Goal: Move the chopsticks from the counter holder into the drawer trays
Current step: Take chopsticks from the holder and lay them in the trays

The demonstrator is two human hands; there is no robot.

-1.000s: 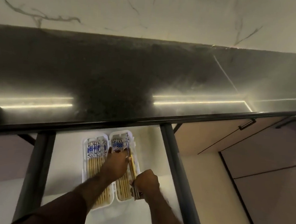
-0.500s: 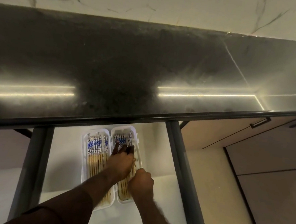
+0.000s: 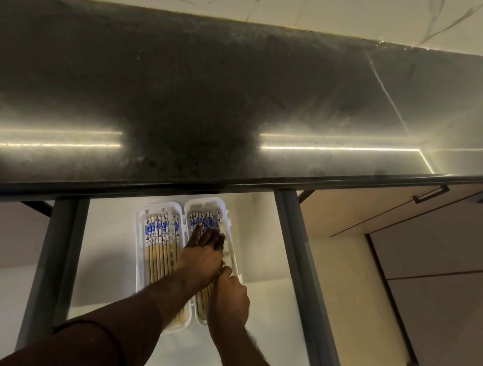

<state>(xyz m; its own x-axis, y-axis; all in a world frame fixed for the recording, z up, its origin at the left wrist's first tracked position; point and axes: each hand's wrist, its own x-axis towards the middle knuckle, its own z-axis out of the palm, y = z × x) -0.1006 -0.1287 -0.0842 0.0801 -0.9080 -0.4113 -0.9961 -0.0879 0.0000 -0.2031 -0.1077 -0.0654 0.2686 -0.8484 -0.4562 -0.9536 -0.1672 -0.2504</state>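
Both hands down in the open drawer (image 3: 111, 231). Left hand (image 3: 200, 258) flat, fingers spread and pressing the chopsticks (image 3: 203, 218) in the right tray (image 3: 230, 220). Right hand (image 3: 230, 299) curled at the near ends, grip unclear. Left tray (image 3: 139, 233) full, a neat row. Light, stiff, slick sticks, probably prone to rolling (best taken mid-shaft, as a bundle). Counter (image 3: 241, 82) bare, no holder in sight.
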